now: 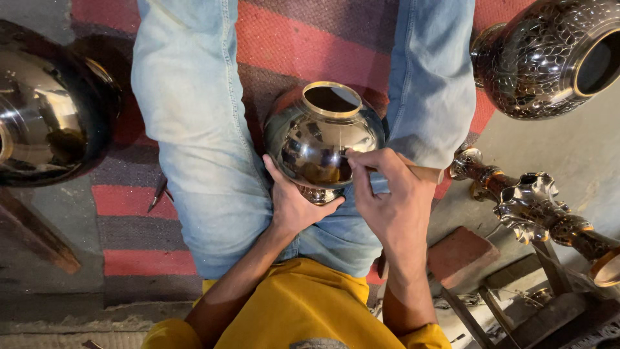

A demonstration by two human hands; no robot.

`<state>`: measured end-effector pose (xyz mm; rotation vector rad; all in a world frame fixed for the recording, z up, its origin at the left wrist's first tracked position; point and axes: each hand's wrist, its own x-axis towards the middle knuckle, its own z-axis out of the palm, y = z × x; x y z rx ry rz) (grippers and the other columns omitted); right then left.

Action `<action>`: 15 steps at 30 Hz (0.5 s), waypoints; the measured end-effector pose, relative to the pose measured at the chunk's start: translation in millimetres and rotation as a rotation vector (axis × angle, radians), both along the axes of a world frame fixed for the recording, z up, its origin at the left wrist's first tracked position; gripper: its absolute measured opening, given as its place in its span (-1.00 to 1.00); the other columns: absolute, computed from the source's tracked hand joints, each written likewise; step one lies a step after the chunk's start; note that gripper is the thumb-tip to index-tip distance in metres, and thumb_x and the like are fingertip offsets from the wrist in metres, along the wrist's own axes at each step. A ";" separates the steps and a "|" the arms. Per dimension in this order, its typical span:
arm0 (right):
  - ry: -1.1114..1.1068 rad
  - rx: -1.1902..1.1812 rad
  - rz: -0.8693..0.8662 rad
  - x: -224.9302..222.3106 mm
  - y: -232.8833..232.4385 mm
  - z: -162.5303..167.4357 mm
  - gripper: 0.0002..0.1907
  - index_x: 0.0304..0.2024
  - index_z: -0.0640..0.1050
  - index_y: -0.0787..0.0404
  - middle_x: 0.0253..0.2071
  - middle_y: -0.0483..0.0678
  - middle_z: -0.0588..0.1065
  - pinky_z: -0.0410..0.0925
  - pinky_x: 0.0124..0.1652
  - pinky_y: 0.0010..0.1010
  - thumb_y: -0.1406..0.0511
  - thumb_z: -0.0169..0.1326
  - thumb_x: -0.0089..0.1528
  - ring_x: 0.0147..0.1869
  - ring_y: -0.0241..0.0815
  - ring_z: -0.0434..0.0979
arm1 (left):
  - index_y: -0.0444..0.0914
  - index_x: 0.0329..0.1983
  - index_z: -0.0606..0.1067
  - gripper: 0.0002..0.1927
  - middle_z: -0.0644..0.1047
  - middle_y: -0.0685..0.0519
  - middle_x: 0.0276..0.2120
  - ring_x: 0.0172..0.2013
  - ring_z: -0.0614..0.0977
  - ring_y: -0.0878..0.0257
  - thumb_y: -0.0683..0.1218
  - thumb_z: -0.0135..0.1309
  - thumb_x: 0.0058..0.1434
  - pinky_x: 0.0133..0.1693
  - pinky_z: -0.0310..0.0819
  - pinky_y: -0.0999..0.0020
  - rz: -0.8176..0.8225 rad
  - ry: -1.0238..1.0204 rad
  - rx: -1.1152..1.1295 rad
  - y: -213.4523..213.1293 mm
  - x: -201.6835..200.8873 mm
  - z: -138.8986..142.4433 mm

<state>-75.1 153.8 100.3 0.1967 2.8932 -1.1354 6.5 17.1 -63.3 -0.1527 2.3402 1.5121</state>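
A shiny round metal pot [318,139] with a brass-coloured rim rests between my knees, its mouth pointing away from me. My left hand [294,203] cups the pot from below and holds it steady. My right hand [387,200] is pressed against the pot's near side, thumb and fingers pinched together at the surface; whether a small tool is between them I cannot tell. I sit in light blue jeans [200,129] and a yellow shirt.
A large polished metal bowl [48,110] lies at the left. An engraved dark vase [549,58] stands at the top right, an ornate metal stem piece [529,203] below it. A red-striped rug [145,207] covers the floor; a brick [462,255] lies near my right arm.
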 end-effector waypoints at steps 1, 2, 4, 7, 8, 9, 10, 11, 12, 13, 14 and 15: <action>0.009 -0.005 -0.003 1.3 -0.3 -1.6 -0.88 -0.22 0.55 0.31 -0.21 -0.02 0.64 0.47 -0.20 -0.45 0.53 0.21 0.23 -0.18 -0.19 0.70 | -0.57 0.37 -0.60 0.70 0.36 -0.50 0.22 0.21 0.51 -0.26 0.13 0.58 -0.22 0.25 0.34 -0.03 -0.001 0.006 -0.012 0.3 0.0 0.4; 0.033 0.017 -0.020 1.9 -1.9 -4.6 -0.88 -0.23 0.55 0.30 -0.24 -0.03 0.64 0.46 -0.20 -0.43 0.53 0.22 0.23 -0.20 -0.19 0.70 | -0.56 0.37 -0.60 0.70 0.34 -0.52 0.22 0.22 0.49 -0.27 0.13 0.58 -0.23 0.25 0.33 -0.04 -0.003 0.014 -0.024 0.1 -0.5 0.7; 0.077 0.063 -0.052 3.2 -5.2 -10.6 -0.87 -0.27 0.55 0.28 -0.29 -0.04 0.62 0.43 -0.21 -0.40 0.52 0.26 0.23 -0.24 -0.19 0.68 | -0.56 0.38 -0.60 0.71 0.33 -0.54 0.23 0.23 0.47 -0.28 0.13 0.58 -0.24 0.26 0.32 -0.05 0.002 0.015 -0.026 0.4 -1.1 0.9; 0.073 0.058 -0.050 6.7 -5.2 -12.1 -0.87 -0.25 0.56 0.28 -0.28 -0.02 0.63 0.42 -0.24 -0.40 0.53 0.24 0.22 -0.26 -0.17 0.66 | -0.56 0.38 -0.60 0.70 0.31 -0.53 0.26 0.26 0.46 -0.28 0.13 0.58 -0.22 0.29 0.30 -0.06 0.010 0.020 -0.008 0.3 -1.2 1.6; 0.068 0.048 -0.041 7.9 -4.5 -10.9 -0.87 -0.24 0.57 0.29 -0.27 -0.02 0.63 0.43 -0.24 -0.41 0.53 0.23 0.21 -0.25 -0.17 0.67 | -0.56 0.38 -0.61 0.70 0.29 -0.54 0.27 0.27 0.44 -0.29 0.12 0.58 -0.22 0.30 0.28 -0.06 0.006 0.041 -0.007 0.2 -1.5 1.8; 0.063 0.038 -0.032 9.6 -3.3 -9.2 -0.87 -0.24 0.57 0.29 -0.26 -0.02 0.64 0.44 -0.24 -0.42 0.53 0.23 0.21 -0.25 -0.17 0.68 | -0.56 0.38 -0.61 0.70 0.26 -0.55 0.28 0.28 0.43 -0.30 0.12 0.58 -0.21 0.32 0.27 -0.07 0.002 0.063 -0.006 0.6 -1.4 2.0; 0.061 0.028 -0.023 10.4 -3.3 -8.2 -0.87 -0.24 0.57 0.29 -0.25 -0.01 0.64 0.45 -0.24 -0.44 0.53 0.23 0.20 -0.24 -0.17 0.69 | -0.55 0.38 -0.61 0.70 0.25 -0.56 0.29 0.28 0.42 -0.30 0.12 0.59 -0.21 0.32 0.26 -0.06 0.003 0.079 -0.008 0.2 -2.4 1.8; 0.063 0.014 -0.021 12.2 -3.7 -6.9 -0.86 -0.23 0.57 0.29 -0.24 -0.01 0.64 0.46 -0.23 -0.44 0.54 0.22 0.20 -0.22 -0.16 0.69 | -0.55 0.38 -0.61 0.71 0.24 -0.56 0.29 0.29 0.41 -0.31 0.12 0.59 -0.22 0.32 0.26 -0.06 0.003 0.092 -0.009 0.3 -2.4 2.3; 0.063 0.000 -0.017 14.3 -4.4 -5.6 -0.86 -0.22 0.57 0.29 -0.22 0.00 0.64 0.47 -0.21 -0.44 0.54 0.21 0.20 -0.20 -0.15 0.69 | -0.55 0.38 -0.61 0.71 0.23 -0.57 0.29 0.29 0.40 -0.31 0.12 0.59 -0.22 0.32 0.25 -0.06 0.004 0.103 -0.010 0.4 -2.3 2.9; 0.065 -0.013 -0.013 15.7 -4.4 -5.2 -0.85 -0.21 0.57 0.29 -0.21 0.00 0.64 0.48 -0.19 -0.44 0.54 0.20 0.20 -0.19 -0.14 0.70 | -0.55 0.38 -0.61 0.71 0.23 -0.56 0.29 0.29 0.41 -0.31 0.11 0.59 -0.21 0.33 0.25 -0.05 0.004 0.101 -0.003 0.6 -2.6 3.0; 0.071 -0.015 -0.015 16.2 -4.7 -5.6 -0.85 -0.21 0.56 0.29 -0.20 0.00 0.64 0.49 -0.18 -0.44 0.55 0.20 0.21 -0.17 -0.14 0.70 | -0.55 0.39 -0.61 0.71 0.23 -0.56 0.29 0.30 0.41 -0.30 0.11 0.59 -0.21 0.33 0.25 -0.05 0.005 0.099 0.004 0.3 -3.0 3.4; 0.077 -0.017 -0.017 16.7 -5.1 -7.0 -0.85 -0.21 0.55 0.29 -0.20 -0.01 0.65 0.49 -0.16 -0.44 0.55 0.20 0.21 -0.16 -0.14 0.71 | -0.55 0.39 -0.62 0.71 0.23 -0.56 0.30 0.30 0.41 -0.30 0.11 0.59 -0.20 0.34 0.25 -0.05 0.005 0.097 0.010 0.3 -3.1 3.6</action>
